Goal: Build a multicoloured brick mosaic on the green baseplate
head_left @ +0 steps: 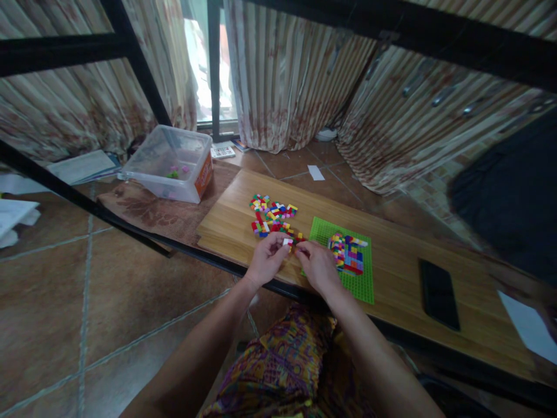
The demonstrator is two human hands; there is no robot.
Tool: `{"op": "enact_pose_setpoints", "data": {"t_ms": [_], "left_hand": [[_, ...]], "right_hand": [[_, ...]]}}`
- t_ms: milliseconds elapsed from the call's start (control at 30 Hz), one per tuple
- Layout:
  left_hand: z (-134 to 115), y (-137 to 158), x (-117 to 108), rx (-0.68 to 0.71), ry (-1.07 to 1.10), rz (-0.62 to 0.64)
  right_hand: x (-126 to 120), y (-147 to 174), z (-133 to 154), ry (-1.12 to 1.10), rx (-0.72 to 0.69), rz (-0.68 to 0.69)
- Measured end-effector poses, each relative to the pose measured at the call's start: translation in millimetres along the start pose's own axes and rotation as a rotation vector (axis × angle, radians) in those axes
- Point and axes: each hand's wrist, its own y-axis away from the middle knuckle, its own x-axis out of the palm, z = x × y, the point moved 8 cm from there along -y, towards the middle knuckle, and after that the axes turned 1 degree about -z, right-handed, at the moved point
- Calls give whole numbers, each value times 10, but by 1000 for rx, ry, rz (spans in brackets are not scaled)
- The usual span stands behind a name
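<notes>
My left hand (265, 258) is closed in a pinch around a small white toy brick (286, 241), with a bit of red showing below it. Just to the right, my right hand (321, 268) has its fingertips pressed together; what is between them is too small to make out. Loose coloured toy bricks (272, 215) lie in a spread pile beyond my left hand. A green baseplate (366, 278) sits partly under my right hand, and a multicoloured brick build (353, 258) stands on it, its left part close to my wrist.
A wooden bench top (395, 255) carries everything, with a black phone (438, 294) and white paper (528, 322) at the right. A clear plastic box (174, 188) holding a few pink and green pieces stands at the left on a brown cloth (143, 212). Black metal bars frame the bench.
</notes>
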Motion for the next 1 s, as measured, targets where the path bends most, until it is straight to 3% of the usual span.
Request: {"op": "enact_pose_setpoints", "data": {"t_ms": [800,1000], "left_hand": [[51,-2,-2,0,29,6],[31,-8,5,31,26,19]], "right_hand": [[99,-35,159,66,-59,81],[135,-12,133,72,-55,47]]}}
